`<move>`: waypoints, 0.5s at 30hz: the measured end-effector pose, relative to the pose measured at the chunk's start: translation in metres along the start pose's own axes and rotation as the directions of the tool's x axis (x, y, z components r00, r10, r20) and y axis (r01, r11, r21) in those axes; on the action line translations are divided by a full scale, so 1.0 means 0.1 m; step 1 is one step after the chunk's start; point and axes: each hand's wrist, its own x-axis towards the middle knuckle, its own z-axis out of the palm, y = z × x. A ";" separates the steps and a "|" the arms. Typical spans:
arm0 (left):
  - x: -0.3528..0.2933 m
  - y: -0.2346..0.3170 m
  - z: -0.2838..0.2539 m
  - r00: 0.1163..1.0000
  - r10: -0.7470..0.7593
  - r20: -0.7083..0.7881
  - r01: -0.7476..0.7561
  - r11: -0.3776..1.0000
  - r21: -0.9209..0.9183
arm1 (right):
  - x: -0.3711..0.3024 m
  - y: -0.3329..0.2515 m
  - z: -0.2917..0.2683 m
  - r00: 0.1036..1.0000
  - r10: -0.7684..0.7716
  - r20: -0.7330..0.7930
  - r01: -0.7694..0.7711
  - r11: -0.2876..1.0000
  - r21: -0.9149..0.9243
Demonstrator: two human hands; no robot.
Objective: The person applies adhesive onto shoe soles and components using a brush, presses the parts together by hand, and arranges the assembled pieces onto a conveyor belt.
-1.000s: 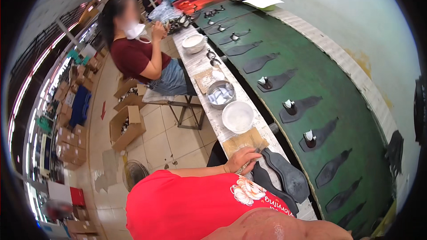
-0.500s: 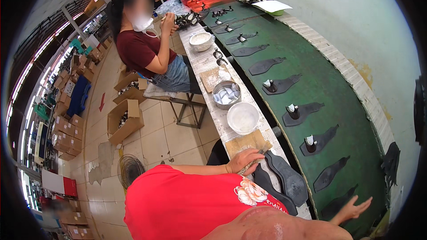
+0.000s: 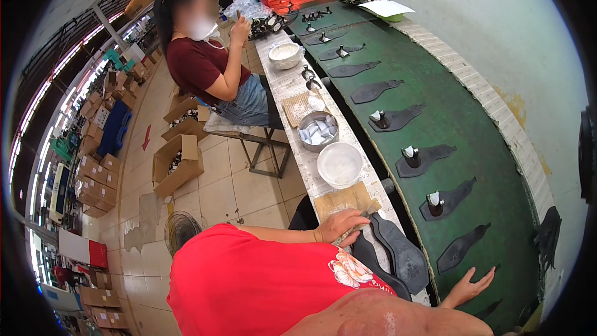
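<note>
My left hand is closed around a brush with a tan handle; its bristly end points toward the belt. Right beside it, several black shoe soles overlap on the narrow ledge. Out over the green conveyor belt, my right hand has its fingers apart. It covers most of a black sole, whose narrow tip shows at the fingertips; whether it touches that sole I cannot tell. Just beyond lies another flat black sole.
On the ledge stand a white bowl, a metal bowl of white pieces and another white bowl. Black soles, some carrying dark heels, line the belt. A co-worker sits at left; cardboard boxes stand on the floor.
My right hand has moved left on the belt, over a sole that was showing beside it. My left hand keeps its place with the brush. The co-worker's hands have shifted slightly.
</note>
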 end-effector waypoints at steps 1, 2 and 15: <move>0.00 -0.01 0.00 1.000 0.001 0.004 -0.001 1.000 0.001 | -0.01 0.00 0.00 1.000 0.004 0.000 -0.004 1.000 0.000; 0.00 -0.01 0.00 1.000 -0.006 0.007 0.006 1.000 0.008 | -0.01 0.01 0.01 1.000 -0.009 0.005 0.009 1.000 0.011; -0.02 0.01 0.01 1.000 -0.011 -0.004 0.011 0.999 0.046 | -0.03 0.06 0.01 0.998 0.002 0.060 -0.003 1.000 0.013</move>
